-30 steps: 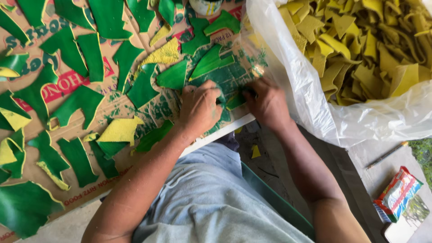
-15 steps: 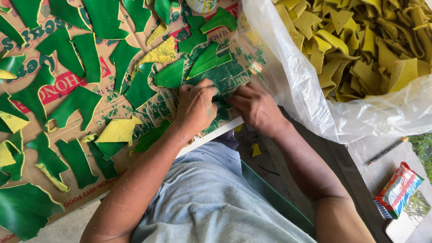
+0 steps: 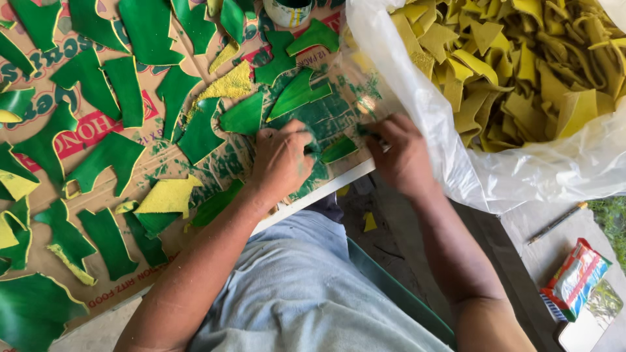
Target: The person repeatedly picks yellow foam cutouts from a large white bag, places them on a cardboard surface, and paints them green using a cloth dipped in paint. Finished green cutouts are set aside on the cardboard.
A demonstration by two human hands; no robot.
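Note:
My left hand (image 3: 280, 160) lies palm down on the paint-smeared cardboard sheet (image 3: 98, 189), its fingertips holding a small green-painted leather piece (image 3: 340, 149) flat. My right hand (image 3: 401, 156) is just right of that piece, fingers closed around a small tool that is mostly hidden; I cannot tell its kind. The piece lies between the two hands near the board's front edge. Many cut pieces (image 3: 107, 160), green on one side and yellow on the other, are spread over the cardboard.
A clear plastic bag (image 3: 456, 163) full of yellow pieces (image 3: 521, 72) sits at the upper right, against my right hand. A paint cup (image 3: 290, 10) stands at the top. A pencil (image 3: 555, 223) and a small packet (image 3: 577, 277) lie at the lower right.
My right hand has shifted slightly right and down, uncovering the small green piece between my hands. My left hand has barely moved.

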